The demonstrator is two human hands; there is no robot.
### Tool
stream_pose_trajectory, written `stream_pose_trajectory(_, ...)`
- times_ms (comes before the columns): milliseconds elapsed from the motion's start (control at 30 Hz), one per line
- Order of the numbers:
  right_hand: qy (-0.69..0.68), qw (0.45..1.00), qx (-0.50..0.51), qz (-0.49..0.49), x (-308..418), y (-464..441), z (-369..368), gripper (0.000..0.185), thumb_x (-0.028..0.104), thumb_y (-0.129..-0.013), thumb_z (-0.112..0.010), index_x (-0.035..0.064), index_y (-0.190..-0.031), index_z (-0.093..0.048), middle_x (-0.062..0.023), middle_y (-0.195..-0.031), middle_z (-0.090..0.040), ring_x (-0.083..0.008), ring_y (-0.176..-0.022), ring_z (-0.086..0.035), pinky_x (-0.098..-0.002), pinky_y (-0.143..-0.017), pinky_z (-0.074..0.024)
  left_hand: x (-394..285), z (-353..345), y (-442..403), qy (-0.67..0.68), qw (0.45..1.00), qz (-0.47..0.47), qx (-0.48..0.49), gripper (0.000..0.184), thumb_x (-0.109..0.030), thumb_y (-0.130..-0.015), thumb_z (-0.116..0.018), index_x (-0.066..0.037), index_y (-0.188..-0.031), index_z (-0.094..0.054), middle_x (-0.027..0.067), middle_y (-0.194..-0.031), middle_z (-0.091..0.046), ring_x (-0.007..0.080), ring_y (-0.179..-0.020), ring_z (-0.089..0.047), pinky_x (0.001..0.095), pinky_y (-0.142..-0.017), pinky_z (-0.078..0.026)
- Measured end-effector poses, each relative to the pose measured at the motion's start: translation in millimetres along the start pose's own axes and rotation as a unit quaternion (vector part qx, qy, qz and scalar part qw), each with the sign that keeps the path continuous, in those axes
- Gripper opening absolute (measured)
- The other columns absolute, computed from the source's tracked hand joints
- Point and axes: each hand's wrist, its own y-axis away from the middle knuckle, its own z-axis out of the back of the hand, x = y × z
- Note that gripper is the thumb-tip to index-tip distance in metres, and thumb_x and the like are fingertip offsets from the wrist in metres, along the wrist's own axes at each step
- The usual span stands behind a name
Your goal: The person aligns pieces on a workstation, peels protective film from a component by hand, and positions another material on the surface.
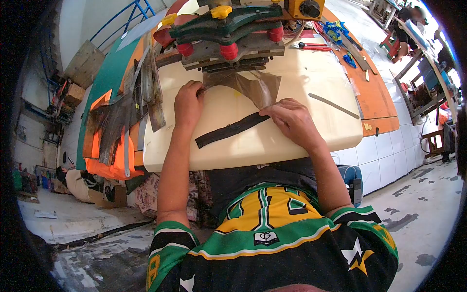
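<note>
Pinching brown film with the left hand — black strip with the right hand.

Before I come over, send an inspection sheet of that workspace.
Surface: cream worktop, rounded front corners.
Job's things: translucent brown sheet between the hands; black strip lying slantwise, nearer the wearer.
Clutter: grey strip and red-handled tool at right; stacked dark pieces at left.
Hands: left hand, fingers curled at brown sheet's left end; right hand, fingers at black strip's right end; exact grips unclear.
Cables: nothing seen between the hands; elsewhere unclear.
Surroundings: green press ahead; people both sides, farther off.
</note>
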Motion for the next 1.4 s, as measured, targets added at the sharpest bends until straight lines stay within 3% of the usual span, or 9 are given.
stream_pose_trajectory(100, -0.008, 0.999, -0.019, 0.024, -3.7, 0.1, -3.6, 0.013, 0.009, -0.097, -0.071, 0.0107, -0.107, -0.078, -0.0152, -0.093, -0.078, -0.0369, -0.094, -0.075, -0.0484, -0.09, -0.0585, -2.8, 3.6, -1.0, 0.001, 1.0, 0.01, 0.011, 0.012, -0.002, -0.091, -0.075, 0.001, -0.103, -0.076, 0.0173, -0.106, -0.075, 0.0405, -0.103, -0.071, 0.0492, -0.092, -0.057)
stream_pose_trajectory(233, -0.007, 0.999, -0.011, 0.033, -3.8, 0.3, -2.0, 0.014, 0.009, -0.097, -0.071, 0.0104, -0.11, -0.077, -0.0153, -0.091, -0.077, -0.0377, -0.094, -0.075, -0.0491, -0.089, -0.0581, -3.5, 5.2, -1.7, -0.006, 1.0, 0.014, 0.02, 0.01, -0.001, -0.091, -0.074, 0.002, -0.101, -0.075, 0.0177, -0.106, -0.075, 0.0408, -0.102, -0.071, 0.0498, -0.091, -0.056)
stream_pose_trajectory(533, 0.045, 0.997, -0.023, -0.063, 8.4, 0.7, -3.3, 0.025, 0.009, -0.101, -0.07, 0.0099, -0.125, -0.075, -0.0134, -0.116, -0.077, -0.0354, -0.111, -0.071, -0.0479, -0.099, -0.0553, 13.5, -5.3, -0.1, 0.001, 0.998, 0.01, -0.061, 0.013, -0.001, -0.092, -0.073, -0.002, -0.105, -0.073, 0.0179, -0.106, -0.074, 0.04, -0.097, -0.073, 0.0491, -0.086, -0.057)
stream_pose_trajectory(700, 0.092, 0.993, -0.007, -0.074, 2.5, -0.9, -4.3, 0.031, 0.009, -0.099, -0.071, 0.0057, -0.13, -0.073, -0.0139, -0.132, -0.073, -0.0355, -0.126, -0.064, -0.0469, -0.11, -0.0501, 17.5, -6.6, -3.3, 0.029, 0.998, 0.048, -0.018, 0.016, 0.0, -0.091, -0.074, -0.003, -0.106, -0.071, 0.0177, -0.103, -0.075, 0.0354, -0.088, -0.074, 0.0454, -0.081, -0.059)
stream_pose_trajectory(833, 0.098, 0.991, 0.001, -0.094, -1.0, 0.3, -5.4, 0.033, 0.011, -0.099, -0.072, 0.0048, -0.132, -0.072, -0.0138, -0.132, -0.073, -0.0357, -0.126, -0.064, -0.047, -0.112, -0.0489, 0.8, -2.1, -5.7, 0.109, 0.99, 0.093, -0.011, 0.018, 0.001, -0.09, -0.076, -0.003, -0.107, -0.07, 0.0169, -0.098, -0.074, 0.0321, -0.085, -0.074, 0.0423, -0.079, -0.058)
stream_pose_trajectory(967, 0.136, 0.982, -0.053, -0.123, -8.7, 3.8, -15.0, 0.038, 0.021, -0.098, -0.074, 0.0056, -0.133, -0.071, -0.014, -0.145, -0.068, -0.0369, -0.135, -0.06, -0.0507, -0.116, -0.0449, 3.2, -4.9, -8.2, 0.124, 0.984, 0.129, 0.011, 0.021, 0.003, -0.09, -0.075, -0.004, -0.109, -0.072, 0.0152, -0.098, -0.072, 0.0309, -0.085, -0.073, 0.0412, -0.078, -0.058)
stream_pose_trajectory(1033, 0.174, 0.973, -0.064, -0.139, -11.3, 5.0, -19.2, 0.041, 0.024, -0.099, -0.075, 0.0052, -0.135, -0.071, -0.0156, -0.149, -0.065, -0.0377, -0.14, -0.057, -0.0518, -0.12, -0.0426, 12.2, -10.4, -6.0, 0.098, 0.995, -0.012, 0.004, 0.026, 0.004, -0.089, -0.075, -0.004, -0.113, -0.076, 0.0141, -0.098, -0.071, 0.0302, -0.085, -0.072, 0.0404, -0.077, -0.057)
stream_pose_trajectory(1133, 0.212, 0.957, -0.115, -0.162, -8.9, 3.4, -21.2, 0.046, 0.029, -0.1, -0.075, 0.0058, -0.139, -0.069, -0.0188, -0.153, -0.062, -0.039, -0.147, -0.052, -0.0536, -0.124, -0.0389, 11.8, -6.8, -5.8, 0.087, 0.995, 0.011, 0.043, 0.037, 0.008, -0.084, -0.078, -0.007, -0.118, -0.081, 0.0146, -0.106, -0.072, 0.0301, -0.096, -0.073, 0.0405, -0.086, -0.059)
stream_pose_trajectory(1400, 0.158, 0.97, -0.056, -0.174, -4.4, 0.1, -10.9, 0.038, 0.025, -0.102, -0.073, 0.0041, -0.133, -0.075, -0.0172, -0.144, -0.069, -0.0357, -0.142, -0.057, -0.0475, -0.121, -0.0428, 21.7, -13.5, -5.4, 0.114, 0.993, -0.031, 0.025, 0.034, 0.005, -0.085, -0.08, -0.006, -0.116, -0.082, 0.0146, -0.11, -0.075, 0.0307, -0.098, -0.074, 0.0383, -0.086, -0.059)
